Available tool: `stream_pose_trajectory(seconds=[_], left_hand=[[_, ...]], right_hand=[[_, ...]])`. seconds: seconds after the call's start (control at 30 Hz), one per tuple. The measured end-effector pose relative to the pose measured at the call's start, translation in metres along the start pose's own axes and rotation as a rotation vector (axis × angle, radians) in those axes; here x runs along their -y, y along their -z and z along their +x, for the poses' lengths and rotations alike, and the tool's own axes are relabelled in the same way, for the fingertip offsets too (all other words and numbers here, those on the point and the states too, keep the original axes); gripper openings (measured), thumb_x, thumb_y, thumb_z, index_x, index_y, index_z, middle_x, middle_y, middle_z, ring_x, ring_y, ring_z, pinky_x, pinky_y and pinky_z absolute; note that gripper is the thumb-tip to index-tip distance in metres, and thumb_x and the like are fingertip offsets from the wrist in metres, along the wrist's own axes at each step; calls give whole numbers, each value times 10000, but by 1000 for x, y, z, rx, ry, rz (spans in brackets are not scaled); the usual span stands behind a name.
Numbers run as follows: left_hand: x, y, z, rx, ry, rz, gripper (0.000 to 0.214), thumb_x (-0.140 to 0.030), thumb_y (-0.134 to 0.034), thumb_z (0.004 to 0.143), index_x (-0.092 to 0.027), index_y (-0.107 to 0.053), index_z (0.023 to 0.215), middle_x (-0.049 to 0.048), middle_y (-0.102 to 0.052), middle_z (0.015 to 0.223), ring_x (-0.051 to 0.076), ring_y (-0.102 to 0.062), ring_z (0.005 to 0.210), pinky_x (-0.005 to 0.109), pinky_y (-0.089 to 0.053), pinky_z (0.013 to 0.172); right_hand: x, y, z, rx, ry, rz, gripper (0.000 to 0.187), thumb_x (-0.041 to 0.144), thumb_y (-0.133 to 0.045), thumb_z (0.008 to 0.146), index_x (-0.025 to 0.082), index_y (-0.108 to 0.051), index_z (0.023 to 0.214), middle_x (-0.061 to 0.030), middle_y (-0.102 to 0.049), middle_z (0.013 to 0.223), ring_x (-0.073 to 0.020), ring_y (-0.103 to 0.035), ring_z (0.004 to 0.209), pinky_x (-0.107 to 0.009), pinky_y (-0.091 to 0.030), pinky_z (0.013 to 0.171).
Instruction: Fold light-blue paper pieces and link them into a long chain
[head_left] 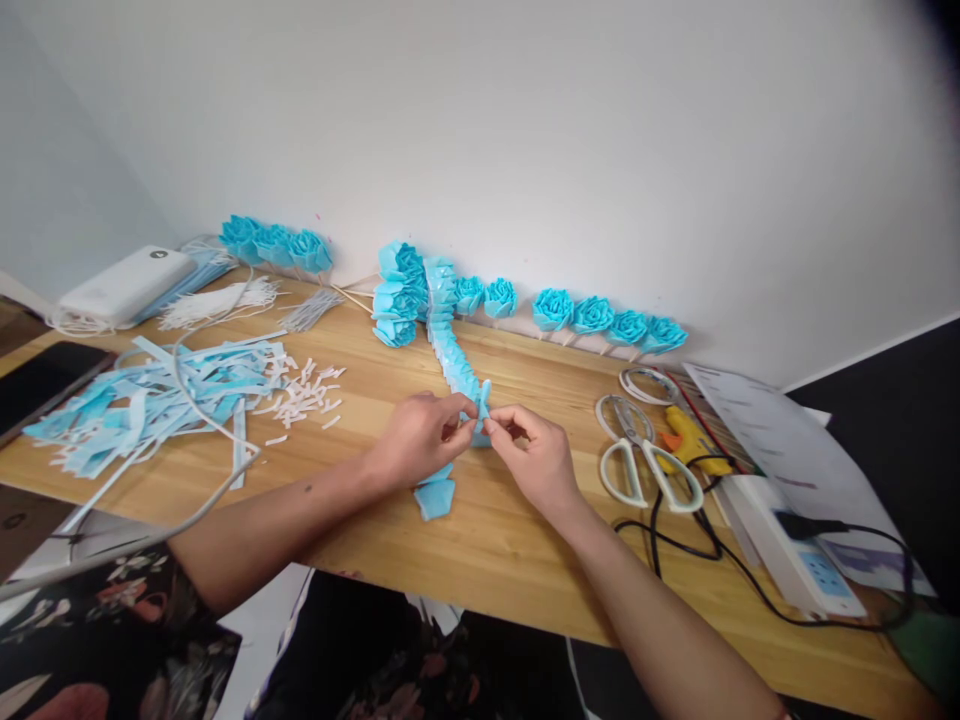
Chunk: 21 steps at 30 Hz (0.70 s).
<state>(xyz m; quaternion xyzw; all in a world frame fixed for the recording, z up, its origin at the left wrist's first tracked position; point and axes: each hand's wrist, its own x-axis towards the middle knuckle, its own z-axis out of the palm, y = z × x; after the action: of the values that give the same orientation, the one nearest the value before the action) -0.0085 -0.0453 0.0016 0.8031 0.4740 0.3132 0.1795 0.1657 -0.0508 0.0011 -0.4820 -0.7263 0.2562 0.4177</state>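
Head camera looks down on two bare hands at work over a wooden counter. A small light-blue petal piece is between the fingertips, near the middle of the counter. The left hand has its grip pinched together on one side of it, and the right hand pinches the other side. Just behind is a long row of blue petals, set close like fish scales.

The petal piece looks thin and soft, so a hard pull might tear it, and a loose pinch might let it slip or open its fold. The row's near end is close to the fingers, so a bump could mess up its neat line. Some loose blue pieces lie by the left wrist, where a sleepy arm could push them.

Blue roses by the wall are round, with frilly, crinkly petals. On the left, flat blue strips make a messy heap, beside short white bits. On the right lie scissors with big white loops, and a yellow glue gun.
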Motion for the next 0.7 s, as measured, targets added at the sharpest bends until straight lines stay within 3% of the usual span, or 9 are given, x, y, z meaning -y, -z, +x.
stream_pose_trajectory(seconds=[0.43,0.6,0.7], left_hand=[[0,2,0,4,-3,-78,184,-281,-501,856,-167,-642,826,-27,-522,558,109,-465,570,234,-335,584],[4,3,3,4,88,-365,243,-355,-472,892,-152,-598,847,-29,-513,605,89,-433,548,217,-319,535],[8,2,6,-59,163,-528,302,-390,-520,868,-149,-515,1049,-61,-452,599,84,-408,534,207,-311,516]], right_hand=[[2,1,0,17,-53,67,96,225,-578,809,184,-640,748,-4,-676,694,-124,-598,608,-216,-457,582],[0,4,2,48,-124,161,122,268,-582,820,183,-642,758,-12,-679,702,-126,-589,609,-224,-452,576],[-2,6,3,97,-161,212,155,305,-577,832,185,-642,760,-13,-679,707,-117,-557,576,-228,-435,555]])
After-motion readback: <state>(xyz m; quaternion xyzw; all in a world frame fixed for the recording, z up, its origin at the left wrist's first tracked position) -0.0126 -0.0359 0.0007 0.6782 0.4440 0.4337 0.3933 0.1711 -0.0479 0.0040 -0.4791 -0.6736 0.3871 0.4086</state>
